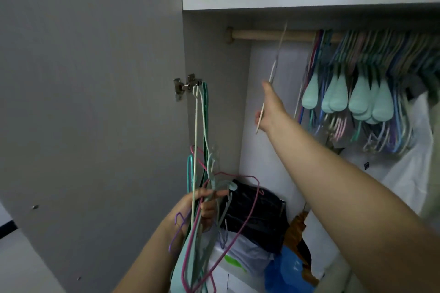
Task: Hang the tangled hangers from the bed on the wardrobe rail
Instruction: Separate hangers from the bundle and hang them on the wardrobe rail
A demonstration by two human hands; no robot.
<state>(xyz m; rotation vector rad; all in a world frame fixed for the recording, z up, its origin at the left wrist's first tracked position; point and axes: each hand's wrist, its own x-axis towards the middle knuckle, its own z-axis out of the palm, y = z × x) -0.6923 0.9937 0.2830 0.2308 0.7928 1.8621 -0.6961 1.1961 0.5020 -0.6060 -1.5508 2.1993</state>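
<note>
Right hand [267, 112] pinches a thin hanger [273, 71], motion-blurred, hook apparently up at the wooden rail [266, 35]. Left hand [202, 204] grips the tangled bundle [204, 233] low by the door hinge [183, 87].

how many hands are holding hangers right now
2: the left hand grips a tangled bunch of hangers low by the door; the right hand lifts a single thin hanger toward the wooden rail.

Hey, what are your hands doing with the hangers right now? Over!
Right hand lifting one thin hanger toward rail. Left hand grips tangled bundle. Nothing blocking.
</note>
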